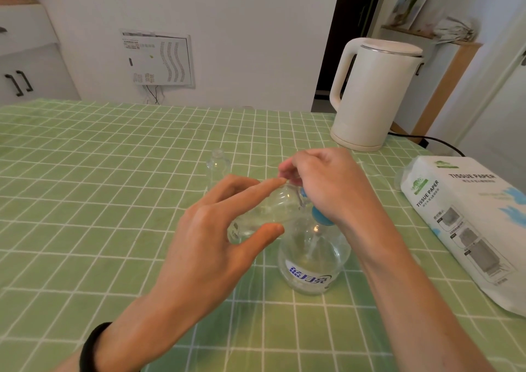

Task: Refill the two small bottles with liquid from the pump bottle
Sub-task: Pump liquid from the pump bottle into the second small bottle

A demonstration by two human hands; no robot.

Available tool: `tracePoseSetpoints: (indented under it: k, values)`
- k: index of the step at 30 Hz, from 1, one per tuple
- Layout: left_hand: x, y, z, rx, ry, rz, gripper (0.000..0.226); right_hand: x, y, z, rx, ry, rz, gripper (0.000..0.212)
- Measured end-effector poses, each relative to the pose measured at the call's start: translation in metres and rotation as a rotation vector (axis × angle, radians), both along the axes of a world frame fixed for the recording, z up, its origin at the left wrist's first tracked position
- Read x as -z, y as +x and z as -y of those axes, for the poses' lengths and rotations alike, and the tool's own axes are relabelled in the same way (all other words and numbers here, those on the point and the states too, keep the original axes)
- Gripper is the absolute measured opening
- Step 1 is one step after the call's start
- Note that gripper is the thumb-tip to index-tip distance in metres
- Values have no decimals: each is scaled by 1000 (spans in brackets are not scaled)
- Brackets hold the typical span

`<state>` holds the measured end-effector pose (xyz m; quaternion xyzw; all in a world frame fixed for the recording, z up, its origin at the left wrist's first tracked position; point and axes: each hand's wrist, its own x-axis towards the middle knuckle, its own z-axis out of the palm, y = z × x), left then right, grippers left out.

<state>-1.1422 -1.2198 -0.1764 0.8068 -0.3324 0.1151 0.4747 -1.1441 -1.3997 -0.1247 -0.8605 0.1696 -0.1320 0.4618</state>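
Plastic, thin and clear, makes the small bottle (256, 215) light, probably slick and easy to dent, so it is best held round the body with the neck free. The left hand (216, 229) does so: thumb below, fingers (264, 185) nearly straight above, pinching it tilted in the air, mouth toward the nozzle (303, 193) of the pump bottle (313, 260). That one looks heavier and stands on the tabletop (113, 186). The right hand (327, 183) sits on its pump, fingers curled round the head. A second bottle (217, 166) stands upright just behind.
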Motion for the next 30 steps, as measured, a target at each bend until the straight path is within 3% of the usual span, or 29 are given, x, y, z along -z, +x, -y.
tracePoseSetpoints:
  k: [30]
  values:
    - [-2, 1, -1, -3, -6, 19, 49, -5, 2, 0, 12, -20, 47, 38]
